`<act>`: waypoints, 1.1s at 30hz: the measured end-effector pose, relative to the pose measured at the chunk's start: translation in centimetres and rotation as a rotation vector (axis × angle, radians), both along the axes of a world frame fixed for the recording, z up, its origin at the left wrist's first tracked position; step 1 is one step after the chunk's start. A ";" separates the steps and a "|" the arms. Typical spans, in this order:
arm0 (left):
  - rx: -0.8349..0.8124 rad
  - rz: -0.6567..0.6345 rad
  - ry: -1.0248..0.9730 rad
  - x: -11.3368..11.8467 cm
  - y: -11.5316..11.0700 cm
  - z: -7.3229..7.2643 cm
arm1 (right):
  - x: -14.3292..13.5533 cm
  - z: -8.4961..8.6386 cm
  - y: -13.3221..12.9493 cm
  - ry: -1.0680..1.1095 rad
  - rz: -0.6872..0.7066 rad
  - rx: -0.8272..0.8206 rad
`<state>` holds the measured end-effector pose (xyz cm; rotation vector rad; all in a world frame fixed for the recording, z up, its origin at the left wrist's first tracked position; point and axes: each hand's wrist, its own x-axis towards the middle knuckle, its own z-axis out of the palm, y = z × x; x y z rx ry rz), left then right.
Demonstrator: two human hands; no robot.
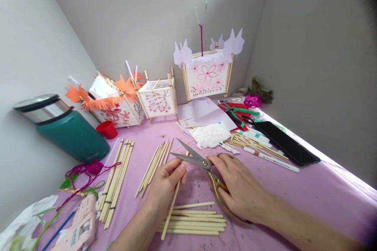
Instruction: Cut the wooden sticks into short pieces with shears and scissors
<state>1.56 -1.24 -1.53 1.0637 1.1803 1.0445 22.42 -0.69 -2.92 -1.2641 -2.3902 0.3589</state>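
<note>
My left hand (169, 180) pinches a thin wooden stick (171, 215) near its upper end, the stick slanting down toward me. My right hand (235, 186) grips the gold handles of a pair of scissors (193, 159). Their blades are parted, and the stick's top end lies between them. Below my hands is a row of wooden sticks (197, 223) lying crosswise. Left of my left hand, a group of shorter sticks (153, 164) lies on the purple table cover (265, 211). Further left are stick bundles (118, 180) with black bands.
Paper lanterns (159, 102) stand along the back; one lantern (207, 74) hangs by pink yarn from a wire. A teal flask (70, 133), red cup (106, 129) and pink glue gun (79, 223) are left. Right lie crumpled tissue (210, 135), pliers (235, 117), markers (271, 159) and a black phone (285, 143).
</note>
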 end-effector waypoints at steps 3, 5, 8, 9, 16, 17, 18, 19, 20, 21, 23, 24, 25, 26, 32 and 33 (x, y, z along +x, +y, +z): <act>-0.029 0.009 -0.075 0.1 0.0 0.0 | 0.0 0.2 -0.1 0.007 0.010 -0.018; -0.048 0.005 -0.123 0.1 0.0 0.1 | 0.0 0.3 -0.1 0.004 0.014 -0.025; -0.061 -0.011 -0.157 0.2 -0.1 0.3 | -0.1 0.3 0.0 -0.003 0.002 -0.025; -0.059 -0.014 -0.162 0.2 -0.1 0.3 | -0.1 0.3 0.1 -0.008 -0.007 -0.024; -0.020 -0.003 -0.143 0.5 -0.3 0.2 | -0.3 -0.1 0.5 -0.055 -0.063 -0.004; -0.019 0.002 -0.140 0.5 -0.3 0.2 | -0.4 -0.1 0.6 -0.061 -0.070 -0.002; -0.019 0.007 -0.140 0.4 -0.3 0.1 | -0.4 -0.2 0.6 -0.068 -0.077 0.002; -0.021 0.010 -0.140 0.4 -0.3 0.1 | -0.5 -0.2 0.7 -0.074 -0.081 0.005; -0.023 0.015 -0.137 0.4 -0.3 0.1 | -0.5 -0.3 0.9 -0.082 -0.087 0.010; -0.026 0.024 -0.132 0.3 -0.3 0.2 | -0.5 -0.4 1.0 -0.091 -0.089 0.016; -0.034 0.047 -0.120 0.3 -0.3 0.3 | -0.5 -0.5 1.2 -0.115 -0.093 0.024; -0.040 0.059 -0.115 0.2 -0.3 0.4 | -0.5 -0.6 1.4 -0.129 -0.095 0.026; -0.046 0.066 -0.114 0.2 -0.3 0.5 | -0.4 -0.6 1.5 -0.143 -0.098 0.026; -0.053 0.069 -0.119 0.2 -0.3 0.6 | -0.3 -0.7 1.5 -0.153 -0.099 0.023; -0.102 0.089 -0.169 0.3 -0.2 0.7 | 0.2 -0.6 1.2 -0.078 -0.059 0.033; -0.100 0.087 -0.169 0.3 -0.2 0.6 | 0.2 -0.5 1.2 -0.065 -0.054 0.035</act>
